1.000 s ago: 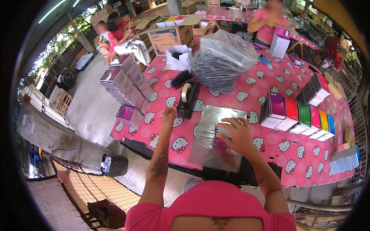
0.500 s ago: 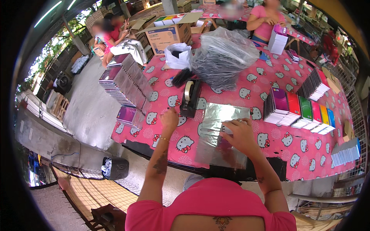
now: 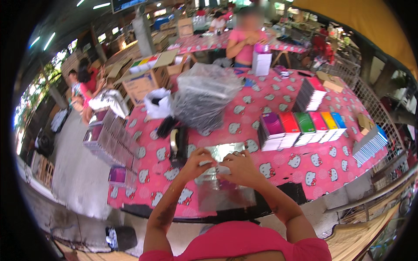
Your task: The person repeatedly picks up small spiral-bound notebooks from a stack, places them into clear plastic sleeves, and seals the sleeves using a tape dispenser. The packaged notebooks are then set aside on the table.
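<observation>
In front of me on the table lies a clear, shiny plastic sleeve [image 3: 226,200], with a faint purple patch showing near my right hand. My left hand [image 3: 199,165] is over its left part, fingers bent and pinched together. What the left fingertips hold is too small to tell. My right hand [image 3: 240,168], with a ring on one finger, has its fingers curled on the plastic, the fingertips close to the left ones. Just beyond my left hand stands a black tape dispenser [image 3: 177,150] with a tape roll.
Stacked notebooks in several colours [image 3: 300,126] stand at right, and blue-edged ones [image 3: 370,145] farther right. Plastic-wrapped notebooks [image 3: 111,139] rise at the left edge. Beyond the dispenser sit a large plastic bag of dark strips [image 3: 204,98] and a cardboard box [image 3: 141,87]. A co-worker [image 3: 248,43] stands across the table.
My left hand has moved from beside the tape dispenser to meet my right hand over the plastic. The right fingers have curled in. The view has tilted up and swung to the right.
</observation>
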Motion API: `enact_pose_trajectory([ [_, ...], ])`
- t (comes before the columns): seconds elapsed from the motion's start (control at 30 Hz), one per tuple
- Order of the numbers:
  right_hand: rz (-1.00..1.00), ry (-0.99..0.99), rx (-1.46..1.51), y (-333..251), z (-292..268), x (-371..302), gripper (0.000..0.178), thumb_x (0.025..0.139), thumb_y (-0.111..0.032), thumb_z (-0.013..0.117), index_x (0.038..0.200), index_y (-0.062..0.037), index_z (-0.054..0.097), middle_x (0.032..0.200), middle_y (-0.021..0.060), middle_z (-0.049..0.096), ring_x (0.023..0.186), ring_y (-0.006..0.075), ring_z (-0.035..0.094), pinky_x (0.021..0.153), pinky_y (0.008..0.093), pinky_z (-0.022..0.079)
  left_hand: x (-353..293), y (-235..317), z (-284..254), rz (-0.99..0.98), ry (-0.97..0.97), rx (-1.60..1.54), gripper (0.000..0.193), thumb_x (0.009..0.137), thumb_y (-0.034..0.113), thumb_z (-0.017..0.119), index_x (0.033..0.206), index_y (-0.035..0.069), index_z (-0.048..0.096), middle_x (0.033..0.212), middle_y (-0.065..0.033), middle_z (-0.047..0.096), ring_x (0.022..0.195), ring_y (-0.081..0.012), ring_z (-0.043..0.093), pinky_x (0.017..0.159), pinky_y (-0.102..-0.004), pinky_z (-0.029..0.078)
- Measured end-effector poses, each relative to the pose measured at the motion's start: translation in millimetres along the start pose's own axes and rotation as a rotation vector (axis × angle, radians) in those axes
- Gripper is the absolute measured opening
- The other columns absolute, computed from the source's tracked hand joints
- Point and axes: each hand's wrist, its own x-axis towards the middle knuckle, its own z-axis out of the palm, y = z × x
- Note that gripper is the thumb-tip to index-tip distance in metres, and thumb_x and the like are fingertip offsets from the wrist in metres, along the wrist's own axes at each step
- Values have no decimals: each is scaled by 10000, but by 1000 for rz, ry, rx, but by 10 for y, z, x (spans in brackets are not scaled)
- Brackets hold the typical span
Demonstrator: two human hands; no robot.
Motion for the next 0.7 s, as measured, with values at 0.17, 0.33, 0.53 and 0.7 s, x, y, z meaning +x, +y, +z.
enact_pose_trajectory([
  [0.17,182,54,326,696,86,-333,709,635,-468,868,1148,-88,561,1100,112,547,1096,315,542,908,458,407,93,148,100,32,68,59,188,754,84,787,921,164,750,1274,-87,548,1232,-293,475,1014,-424,366],
  [0.33,-352,50,352,831,669,-424,590,708,-374,835,1217,-160,629,1376,146,478,1280,326,477,1046,476,379,310,145,372,170,49,283,197,739,135,800,920,181,738,1390,-115,475,1298,-371,401,1064,-510,306],
  [0.53,-308,64,598,833,758,-400,484,713,-265,847,1168,-177,705,1571,180,256,1308,367,474,1073,475,391,309,-137,741,-24,75,317,648,746,260,823,1313,161,526,1480,-274,307,1351,-472,332,1099,-557,294],
  [0.7,-146,49,983,879,843,-359,423,877,-193,728,1280,-114,626,1549,138,302,1373,311,398,1093,425,369,232,-151,784,-433,196,-246,811,836,329,773,1440,6,339,1486,-281,311,1336,-405,399,1066,-433,387],
])
